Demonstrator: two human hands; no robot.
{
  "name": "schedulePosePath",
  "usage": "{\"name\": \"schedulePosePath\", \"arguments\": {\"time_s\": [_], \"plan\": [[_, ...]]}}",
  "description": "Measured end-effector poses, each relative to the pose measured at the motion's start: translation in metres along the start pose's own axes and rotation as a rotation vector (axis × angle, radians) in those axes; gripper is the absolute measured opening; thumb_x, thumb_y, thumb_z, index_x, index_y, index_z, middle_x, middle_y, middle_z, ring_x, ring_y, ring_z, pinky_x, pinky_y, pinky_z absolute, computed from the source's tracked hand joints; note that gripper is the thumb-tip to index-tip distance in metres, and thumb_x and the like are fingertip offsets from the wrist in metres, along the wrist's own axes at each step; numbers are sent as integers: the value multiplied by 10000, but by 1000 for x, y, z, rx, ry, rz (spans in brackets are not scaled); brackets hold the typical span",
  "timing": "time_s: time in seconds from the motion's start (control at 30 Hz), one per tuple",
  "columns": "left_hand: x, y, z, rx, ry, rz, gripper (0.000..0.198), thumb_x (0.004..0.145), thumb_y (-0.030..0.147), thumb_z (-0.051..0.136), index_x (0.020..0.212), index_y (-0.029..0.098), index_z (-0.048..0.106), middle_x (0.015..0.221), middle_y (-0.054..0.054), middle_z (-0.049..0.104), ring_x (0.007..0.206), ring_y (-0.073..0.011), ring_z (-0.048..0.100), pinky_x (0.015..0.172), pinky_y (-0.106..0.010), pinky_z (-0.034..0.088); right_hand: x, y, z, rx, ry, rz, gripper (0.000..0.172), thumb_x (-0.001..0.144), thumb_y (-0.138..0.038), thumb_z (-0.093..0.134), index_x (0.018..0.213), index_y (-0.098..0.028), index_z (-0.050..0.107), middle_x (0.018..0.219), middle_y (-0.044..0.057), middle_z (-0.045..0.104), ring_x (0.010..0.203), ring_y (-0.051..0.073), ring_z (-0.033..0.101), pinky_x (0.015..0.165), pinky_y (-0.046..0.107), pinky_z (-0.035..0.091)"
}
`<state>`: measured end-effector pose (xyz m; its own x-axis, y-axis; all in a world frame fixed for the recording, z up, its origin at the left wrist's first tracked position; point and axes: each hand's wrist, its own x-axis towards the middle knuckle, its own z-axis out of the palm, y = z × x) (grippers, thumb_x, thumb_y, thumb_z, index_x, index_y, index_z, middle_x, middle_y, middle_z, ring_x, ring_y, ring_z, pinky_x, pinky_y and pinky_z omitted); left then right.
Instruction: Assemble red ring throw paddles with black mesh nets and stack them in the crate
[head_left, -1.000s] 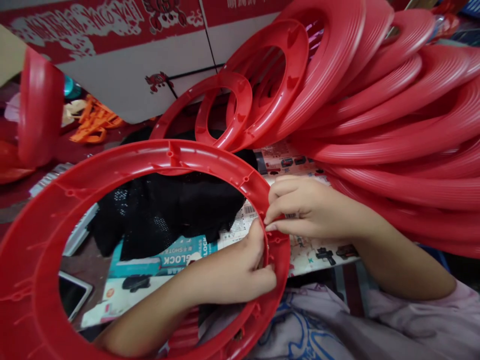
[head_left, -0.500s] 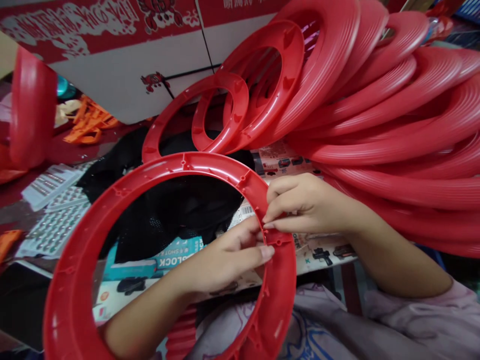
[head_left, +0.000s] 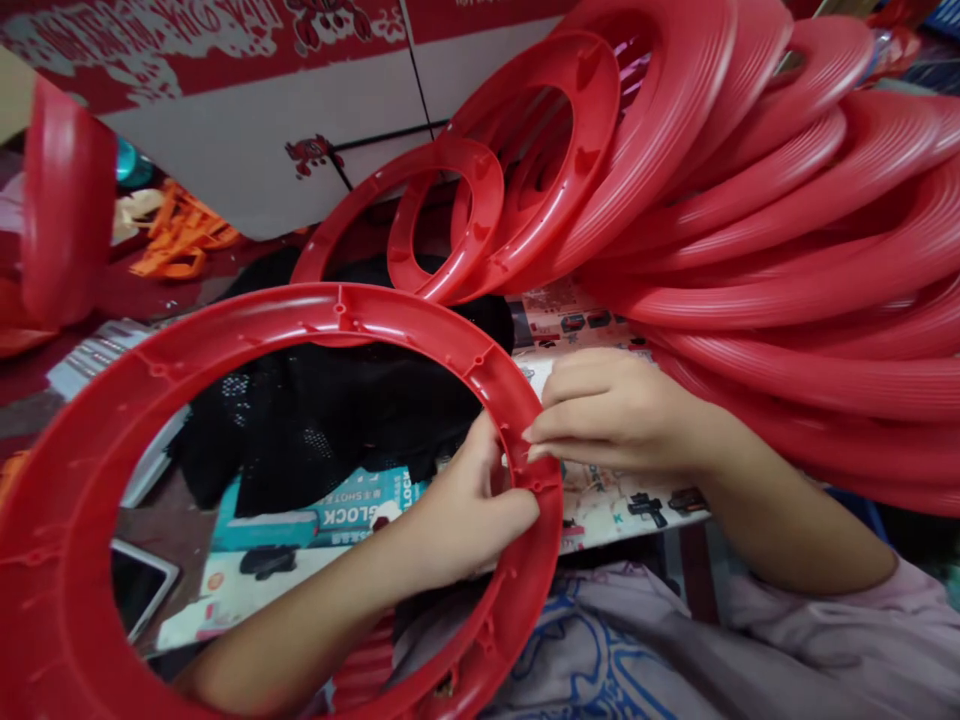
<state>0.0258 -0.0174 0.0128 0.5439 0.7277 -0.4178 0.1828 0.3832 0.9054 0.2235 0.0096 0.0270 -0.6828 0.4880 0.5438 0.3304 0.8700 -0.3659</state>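
Observation:
A large red plastic ring (head_left: 247,325) tilts in front of me, filling the lower left. My left hand (head_left: 469,510) reaches through its opening and pinches the inner rim at the right side. My right hand (head_left: 615,415) comes from the right, fingers pressed together on the same stretch of rim, just above the left thumb. The two hands almost touch there. Whether anything small sits between the fingertips is hidden.
A tall leaning stack of red rings (head_left: 750,200) fills the right and top. Two smaller red rings (head_left: 450,215) lean behind. Black mesh cloth (head_left: 337,415) and printed toy boxes (head_left: 337,515) lie beneath; a white-and-red carton (head_left: 247,120) stands behind, orange parts (head_left: 176,240) at left.
The ring swung out toward the left and lower edge again after sitting more upright and further right half a second ago. Both hands stayed pinched at the same spot on its rim.

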Motion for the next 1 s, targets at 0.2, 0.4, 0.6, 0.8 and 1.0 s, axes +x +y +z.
{"name": "schedulePosePath", "arguments": {"time_s": [0.2, 0.4, 0.6, 0.8, 1.0], "plan": [[0, -3, -2, 115, -167, 94, 719, 728, 91, 534, 1391, 277, 327, 1306, -33, 515, 1137, -219, 544, 971, -350, 450, 0, -4, -2, 36, -7, 29, 156, 925, -111, 517, 854, -134, 654, 826, 59, 646, 788, 133, 568, 740, 271, 480], [0, -1, -2, 247, -197, 54, 633, 737, 124, 540, 1338, 213, 362, 1276, -57, 533, 1170, -258, 521, 1028, -427, 430, 0, -1, 2, 41, -20, 20, 203, 923, -69, 474, 875, -126, 663, 838, 69, 645, 799, 145, 554, 741, 292, 478], [-3, -7, -1, 259, -325, -32, 646, 770, 149, 550, 1373, 203, 325, 1184, -66, 569, 1063, -260, 577, 913, -415, 509, 0, -1, -3, 96, -114, 43, 199, 922, -70, 507, 850, -132, 681, 768, 25, 571, 719, 104, 502, 661, 222, 436], [-6, -4, -3, 224, -353, -42, 730, 788, 136, 539, 1450, 233, 246, 1217, -60, 550, 1073, -238, 569, 936, -401, 507, -3, 2, -9, 136, -107, 36, 153, 928, -129, 544, 835, -143, 665, 828, 40, 614, 803, 113, 557, 734, 243, 474], [-7, -3, -4, 250, -417, -37, 754, 798, 171, 555, 1476, 209, 227, 1259, -78, 559, 1090, -244, 573, 1000, -415, 472, -2, 0, -15, 193, -183, 60, 170, 927, -141, 548, 794, -135, 654, 807, 41, 619, 779, 109, 558, 716, 237, 472]]}}
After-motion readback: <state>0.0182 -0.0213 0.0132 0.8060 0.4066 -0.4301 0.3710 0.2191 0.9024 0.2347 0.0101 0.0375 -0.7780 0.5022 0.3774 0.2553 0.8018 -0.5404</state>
